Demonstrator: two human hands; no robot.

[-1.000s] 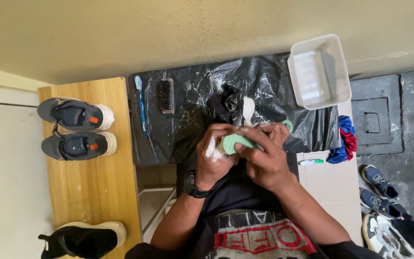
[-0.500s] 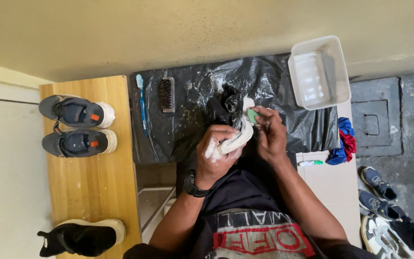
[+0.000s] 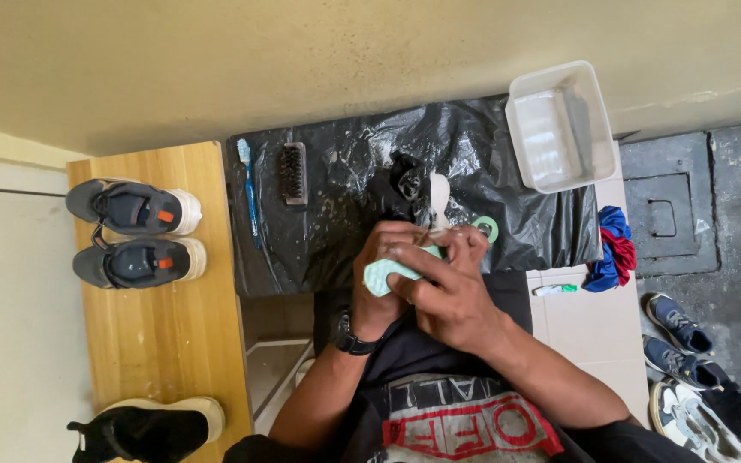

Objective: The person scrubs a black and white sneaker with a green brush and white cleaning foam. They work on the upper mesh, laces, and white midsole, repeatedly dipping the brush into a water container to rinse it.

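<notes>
Both hands closed around one bundle: left hand [image 3: 379, 274] grips a soapy shoe [image 3: 436, 199] from below, right hand [image 3: 448, 291] presses a green sponge [image 3: 385, 274] against it — held just above the near edge of the black plastic sheet [image 3: 336, 231]. Far left — toothbrush [image 3: 249, 193], scrubbing brush [image 3: 293, 172]; far right, clear tub [image 3: 559, 129].

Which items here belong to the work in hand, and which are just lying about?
In use: left hand, right hand, green sponge, white shoe part.
Lying about: toothbrush, scrub brush, plastic tub, grey sneakers, coloured cloth.
</notes>
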